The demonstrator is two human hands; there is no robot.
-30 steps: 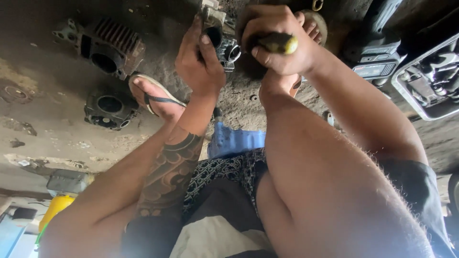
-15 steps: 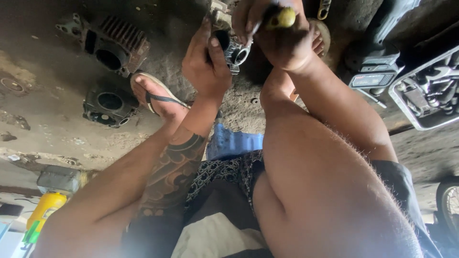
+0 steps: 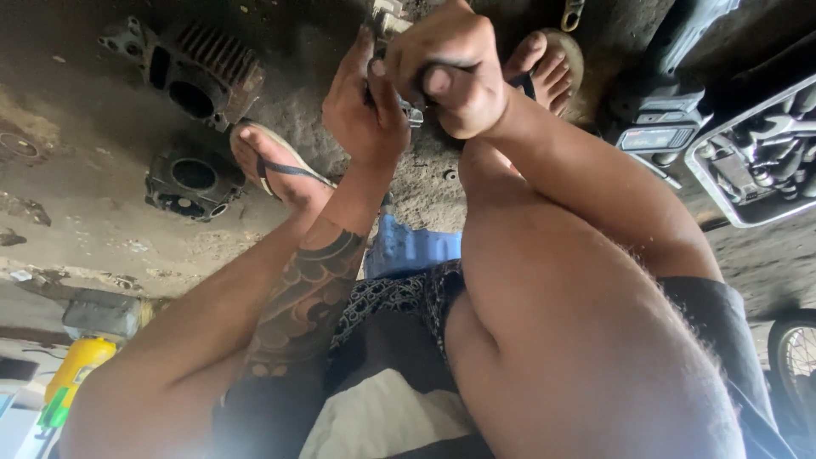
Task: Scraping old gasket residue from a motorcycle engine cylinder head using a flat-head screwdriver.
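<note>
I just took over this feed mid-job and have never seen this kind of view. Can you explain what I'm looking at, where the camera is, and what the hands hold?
There is one view, from a camera worn on the person's head, looking down over their bent legs. The person sits low on a dirty concrete floor, wearing sandals.

The left hand steadies a small metal engine part, mostly hidden. The right hand is closed in a fist around a dark tool handle; its tip is out of sight.

On the floor to the left lie a finned engine cylinder and a second cylinder block. A yellow bottle stands at the lower left, and part of a motorcycle shows on the right.
</note>
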